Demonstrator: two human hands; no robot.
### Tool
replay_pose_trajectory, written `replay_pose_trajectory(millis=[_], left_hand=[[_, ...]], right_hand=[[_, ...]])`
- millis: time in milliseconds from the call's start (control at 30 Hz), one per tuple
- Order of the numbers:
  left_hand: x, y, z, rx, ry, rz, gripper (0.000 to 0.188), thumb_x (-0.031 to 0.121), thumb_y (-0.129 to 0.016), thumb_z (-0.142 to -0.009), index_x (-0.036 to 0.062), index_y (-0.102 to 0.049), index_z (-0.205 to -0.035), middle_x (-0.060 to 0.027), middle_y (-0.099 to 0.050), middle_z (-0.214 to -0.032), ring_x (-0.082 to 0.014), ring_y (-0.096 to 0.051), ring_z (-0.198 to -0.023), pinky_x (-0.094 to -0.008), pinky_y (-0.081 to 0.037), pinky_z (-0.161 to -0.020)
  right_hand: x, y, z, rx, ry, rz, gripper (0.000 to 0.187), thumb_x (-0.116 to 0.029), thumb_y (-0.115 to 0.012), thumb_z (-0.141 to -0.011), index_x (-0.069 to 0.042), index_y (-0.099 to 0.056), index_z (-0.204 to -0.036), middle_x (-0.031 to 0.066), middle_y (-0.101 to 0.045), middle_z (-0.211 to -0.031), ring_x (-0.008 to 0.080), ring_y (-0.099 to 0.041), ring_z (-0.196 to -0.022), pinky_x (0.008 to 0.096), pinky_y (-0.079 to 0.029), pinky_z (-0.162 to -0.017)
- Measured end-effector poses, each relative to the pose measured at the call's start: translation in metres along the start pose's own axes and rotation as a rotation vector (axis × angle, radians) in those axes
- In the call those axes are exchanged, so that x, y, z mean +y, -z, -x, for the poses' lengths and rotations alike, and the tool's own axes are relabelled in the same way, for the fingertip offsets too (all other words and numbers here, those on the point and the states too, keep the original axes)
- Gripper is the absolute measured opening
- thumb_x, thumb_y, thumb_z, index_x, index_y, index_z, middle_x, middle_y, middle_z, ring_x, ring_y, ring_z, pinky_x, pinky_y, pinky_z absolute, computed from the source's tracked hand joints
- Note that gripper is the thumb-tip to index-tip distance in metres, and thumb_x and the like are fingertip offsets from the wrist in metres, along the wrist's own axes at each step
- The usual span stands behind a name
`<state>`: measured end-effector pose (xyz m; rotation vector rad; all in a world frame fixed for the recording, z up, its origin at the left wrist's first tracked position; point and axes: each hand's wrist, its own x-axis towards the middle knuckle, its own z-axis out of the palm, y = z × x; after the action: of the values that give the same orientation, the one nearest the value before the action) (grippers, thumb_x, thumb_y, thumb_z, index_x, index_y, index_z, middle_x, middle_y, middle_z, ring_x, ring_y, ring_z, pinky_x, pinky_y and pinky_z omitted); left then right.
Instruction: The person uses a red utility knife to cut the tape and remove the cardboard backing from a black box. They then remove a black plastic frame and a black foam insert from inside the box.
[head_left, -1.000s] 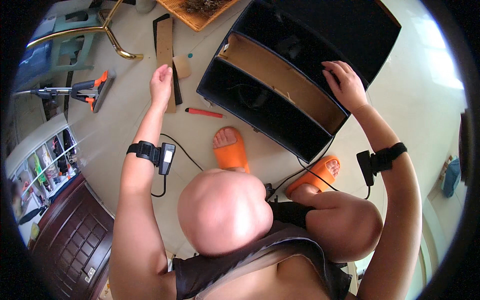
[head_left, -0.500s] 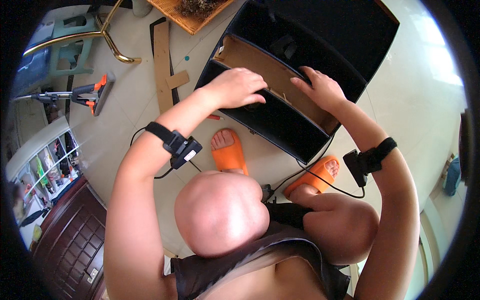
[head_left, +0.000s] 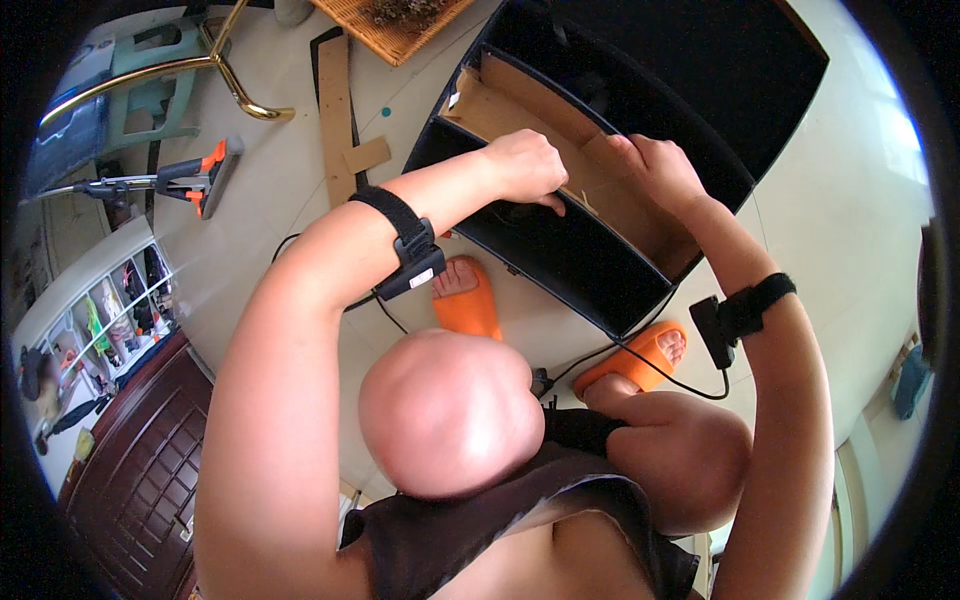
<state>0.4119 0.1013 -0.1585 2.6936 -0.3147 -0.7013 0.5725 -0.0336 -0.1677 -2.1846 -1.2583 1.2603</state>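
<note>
The left arm (head_left: 280,400) is bent inward, the left hand (head_left: 528,168) curled with knuckles up; the right arm (head_left: 800,400) is stretched forward, the right hand (head_left: 665,174) turned inward.

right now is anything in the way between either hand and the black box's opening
Nothing visible stands in the way. The left hand is at the near edge of the black box's opening, the right hand at its far edge. The long cardboard strip lies left of the box, not between.
</note>
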Motion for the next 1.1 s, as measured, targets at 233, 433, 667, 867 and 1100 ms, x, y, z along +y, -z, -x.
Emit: replay_pose_trajectory(millis=[233, 433, 667, 867, 1100], left_hand=[[-0.004, 0.005, -0.007, -0.098, 0.047, 0.06, 0.03, 0.038, -0.06, -0.075, 0.0087, -0.064, -0.07, -0.0123, -0.063, -0.069, -0.0301, -0.062, -0.07, -0.04, -0.049, -0.063], [-0.002, -0.001, -0.008, -0.058, 0.056, -0.014, 0.011, 0.018, -0.057, -0.071, 0.0102, -0.064, -0.071, -0.0104, -0.064, -0.07, -0.028, -0.062, -0.071, -0.0389, -0.049, -0.064], [-0.002, -0.004, -0.003, 0.009, 0.039, -0.104, 0.009, 0.017, -0.057, -0.07, 0.0118, -0.064, -0.071, -0.0081, -0.064, -0.071, -0.0261, -0.063, -0.071, -0.037, -0.05, -0.063], [0.0, -0.006, -0.003, -0.007, 0.075, -0.118, 0.01, 0.019, -0.058, -0.071, 0.0127, -0.065, -0.073, -0.008, -0.064, -0.071, -0.0256, -0.063, -0.071, -0.0371, -0.05, -0.063], [0.004, -0.009, 0.002, 0.048, 0.086, -0.104, 0.01, 0.019, -0.058, -0.07, 0.0126, -0.065, -0.073, -0.0079, -0.064, -0.069, -0.0256, -0.063, -0.07, -0.0375, -0.05, -0.063]], right_hand=[[0.017, 0.0, -0.01, -0.043, -0.058, -0.209, 0.055, -0.052, -0.042, -0.086, -0.002, -0.063, -0.096, 0.0197, -0.062, -0.088, 0.0307, -0.06, -0.084, 0.0365, -0.045, -0.076], [0.029, -0.004, -0.017, -0.07, -0.089, -0.238, 0.058, -0.055, -0.044, -0.085, 0.0, -0.061, -0.096, 0.0189, -0.063, -0.089, 0.0293, -0.06, -0.083, 0.0357, -0.045, -0.076], [0.005, -0.003, -0.003, -0.082, 0.05, -0.181, 0.044, -0.037, -0.061, -0.079, -0.002, -0.055, -0.106, 0.0183, -0.062, -0.091, 0.0299, -0.061, -0.085, 0.0366, -0.045, -0.077], [0.007, -0.006, -0.007, -0.083, 0.078, -0.016, 0.036, -0.025, -0.062, -0.078, -0.002, -0.055, -0.105, 0.0177, -0.062, -0.094, 0.0296, -0.06, -0.089, 0.0371, -0.046, -0.077], [-0.001, 0.015, -0.014, -0.284, -0.057, -0.109, 0.04, -0.025, -0.065, -0.078, -0.004, -0.055, -0.111, 0.0116, -0.063, -0.097, 0.0223, -0.06, -0.088, 0.0338, -0.046, -0.08]])
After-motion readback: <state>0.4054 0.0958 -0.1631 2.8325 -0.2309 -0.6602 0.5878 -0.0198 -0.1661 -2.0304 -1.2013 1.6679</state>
